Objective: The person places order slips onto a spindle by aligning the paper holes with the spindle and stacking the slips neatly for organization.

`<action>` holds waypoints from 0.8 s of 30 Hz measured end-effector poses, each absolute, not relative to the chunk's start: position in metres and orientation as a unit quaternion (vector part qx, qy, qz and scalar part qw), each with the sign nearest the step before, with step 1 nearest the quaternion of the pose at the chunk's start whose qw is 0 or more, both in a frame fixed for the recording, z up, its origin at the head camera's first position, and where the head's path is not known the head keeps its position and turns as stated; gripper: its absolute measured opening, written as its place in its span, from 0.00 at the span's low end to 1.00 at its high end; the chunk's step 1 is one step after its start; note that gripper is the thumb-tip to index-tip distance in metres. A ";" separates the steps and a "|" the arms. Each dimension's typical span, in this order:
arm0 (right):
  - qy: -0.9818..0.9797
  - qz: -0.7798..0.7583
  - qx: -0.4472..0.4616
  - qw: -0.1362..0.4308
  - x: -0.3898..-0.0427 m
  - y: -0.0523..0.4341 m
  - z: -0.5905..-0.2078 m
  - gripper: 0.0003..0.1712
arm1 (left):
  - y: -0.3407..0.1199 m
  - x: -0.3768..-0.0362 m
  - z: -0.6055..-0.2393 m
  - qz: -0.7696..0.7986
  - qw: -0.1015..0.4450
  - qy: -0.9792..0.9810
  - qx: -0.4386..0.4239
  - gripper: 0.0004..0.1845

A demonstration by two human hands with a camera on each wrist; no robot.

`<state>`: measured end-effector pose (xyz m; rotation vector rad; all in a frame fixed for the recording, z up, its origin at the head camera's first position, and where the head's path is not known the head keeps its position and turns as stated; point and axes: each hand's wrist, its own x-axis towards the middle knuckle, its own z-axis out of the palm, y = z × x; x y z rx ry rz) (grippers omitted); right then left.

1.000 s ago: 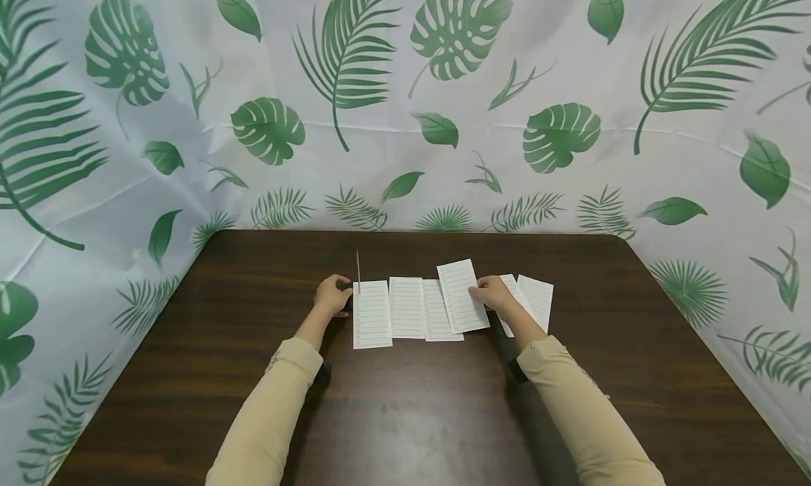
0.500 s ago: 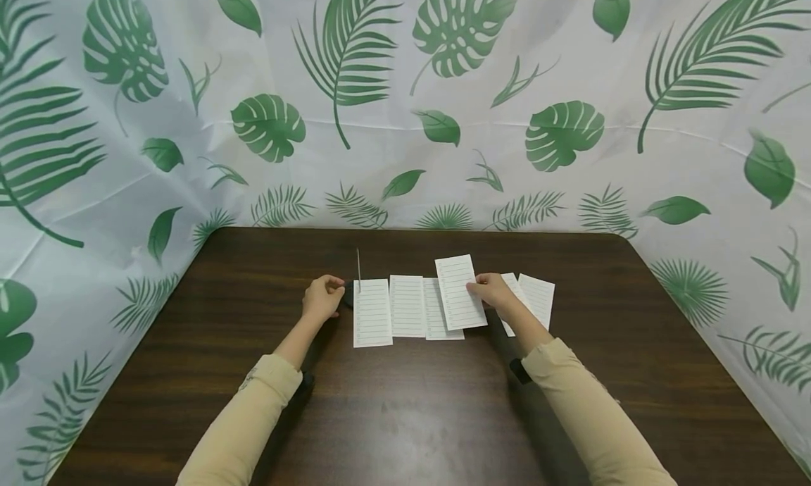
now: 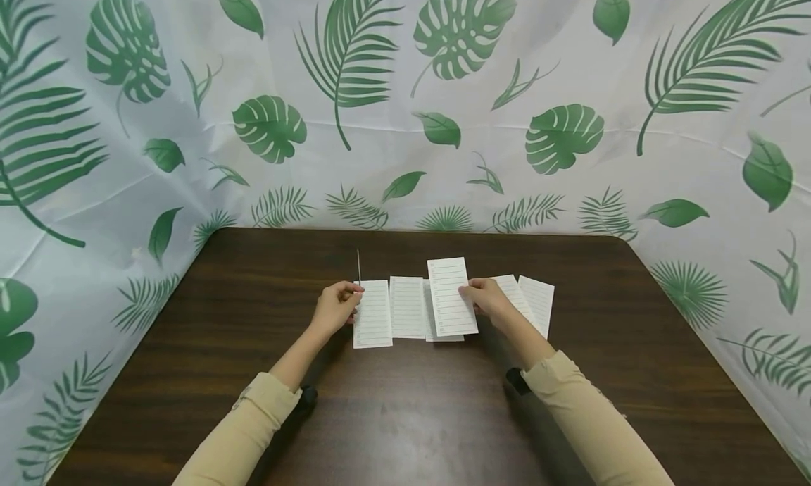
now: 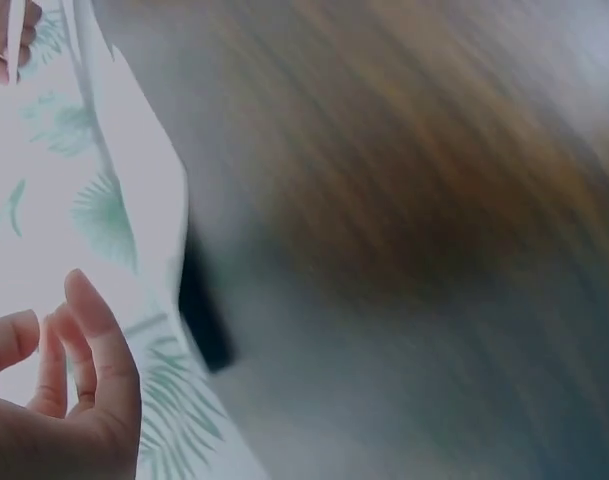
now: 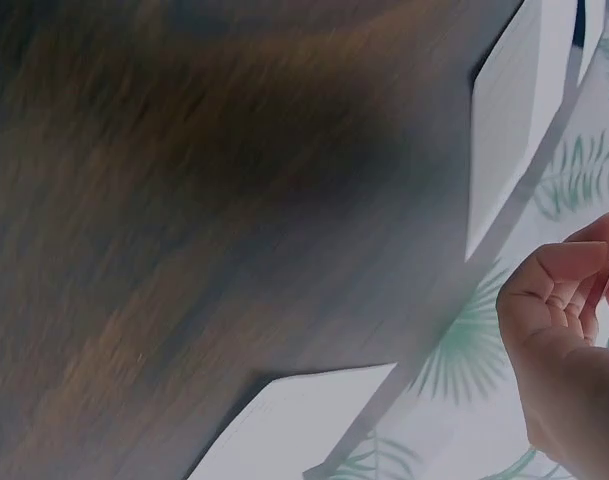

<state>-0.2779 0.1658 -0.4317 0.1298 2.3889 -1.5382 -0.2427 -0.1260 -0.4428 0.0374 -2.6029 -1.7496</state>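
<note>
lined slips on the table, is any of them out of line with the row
Yes. The slip pinched by the right hand sits higher than the row and overlaps the slip under it. The two rightmost slips lie tilted.

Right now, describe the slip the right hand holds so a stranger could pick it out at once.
On the dark wooden table, a row of white lined paper slips runs across the middle. The held slip is near the row's centre, pinched at its right edge by the right hand. Unlike its flat neighbours, it is raised, overlaps the slip beneath it, and reaches farther toward the leaf-print backdrop.
</note>
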 end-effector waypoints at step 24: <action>0.792 -0.594 0.005 0.143 -0.254 0.122 -0.417 0.14 | -0.072 -0.233 -0.432 -0.628 -0.046 -0.776 -0.039 0.15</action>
